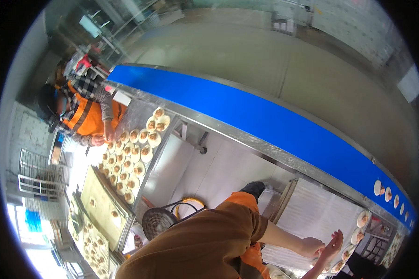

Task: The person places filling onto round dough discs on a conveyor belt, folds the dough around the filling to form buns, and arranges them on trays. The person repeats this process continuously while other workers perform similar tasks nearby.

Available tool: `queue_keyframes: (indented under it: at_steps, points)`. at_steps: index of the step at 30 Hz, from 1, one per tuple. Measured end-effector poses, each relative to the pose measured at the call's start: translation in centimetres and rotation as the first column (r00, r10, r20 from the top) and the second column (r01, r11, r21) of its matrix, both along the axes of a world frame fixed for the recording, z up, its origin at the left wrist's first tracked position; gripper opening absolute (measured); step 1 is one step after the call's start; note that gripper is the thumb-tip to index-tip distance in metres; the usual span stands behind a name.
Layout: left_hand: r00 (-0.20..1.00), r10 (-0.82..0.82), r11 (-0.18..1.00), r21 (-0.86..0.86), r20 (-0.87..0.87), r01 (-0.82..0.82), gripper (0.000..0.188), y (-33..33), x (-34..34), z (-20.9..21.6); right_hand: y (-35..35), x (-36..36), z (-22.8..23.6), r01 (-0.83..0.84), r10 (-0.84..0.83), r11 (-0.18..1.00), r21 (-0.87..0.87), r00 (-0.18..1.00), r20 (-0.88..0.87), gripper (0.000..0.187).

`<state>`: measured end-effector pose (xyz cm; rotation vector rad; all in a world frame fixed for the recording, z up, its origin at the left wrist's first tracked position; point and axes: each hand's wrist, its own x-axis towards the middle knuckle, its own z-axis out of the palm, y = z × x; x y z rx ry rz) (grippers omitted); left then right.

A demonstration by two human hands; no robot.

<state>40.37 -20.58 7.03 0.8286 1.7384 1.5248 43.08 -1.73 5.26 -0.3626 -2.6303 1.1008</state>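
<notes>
At the lower right, my two hands are close together over a tray lined with white sheet [312, 204]. My left hand [310, 247], reaching from a brown sleeve, has its fingers curled in. Beside it, my right hand [330, 249] has some fingers raised and the others drawn toward the left hand. Whatever lies between them is too small and hidden to make out. Flat dough rounds with brown filling [362, 218] line the tray's right edge, just beyond my right hand.
A blue conveyor belt [265, 123] crosses the view, carrying filled rounds at its right end. On the left, a co-worker in an orange apron [91, 116] bends over a metal table with several filled rounds [127, 165]. Stacked trays [102, 204] and a round stool [159, 223] stand nearby.
</notes>
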Motion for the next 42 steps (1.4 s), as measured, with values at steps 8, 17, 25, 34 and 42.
queue_keyframes:
  at_steps: [8,17,25,34,42]
  points:
    - [0.991,0.132,0.987,0.090,0.020,-0.134,0.012,-2.0,-3.8,-1.0,-2.5,-2.3,-2.1,0.179,-0.056,0.851,-0.494,0.966,0.253,0.034]
    - [0.993,0.058,0.998,0.000,0.102,-0.059,0.017,1.8,-18.2,-5.2,-0.3,0.0,0.8,0.252,-0.219,0.961,-0.116,0.945,0.241,0.022]
    - [0.726,0.263,0.911,-0.083,-0.636,-0.404,0.040,7.7,-33.3,-8.2,4.5,-9.3,2.5,0.267,-0.233,0.947,-0.182,0.954,0.187,0.019]
    - [0.737,0.097,0.980,-0.066,-0.669,-0.188,0.042,11.9,-38.3,-6.1,14.9,-26.5,-1.3,0.466,-0.434,0.850,-0.247,0.884,0.173,0.026]
    - [0.872,-0.076,0.961,-0.269,-0.483,-0.065,0.051,18.2,-42.8,-4.6,21.9,-28.5,-3.5,0.700,-0.667,0.662,-0.266,0.713,0.216,0.030]
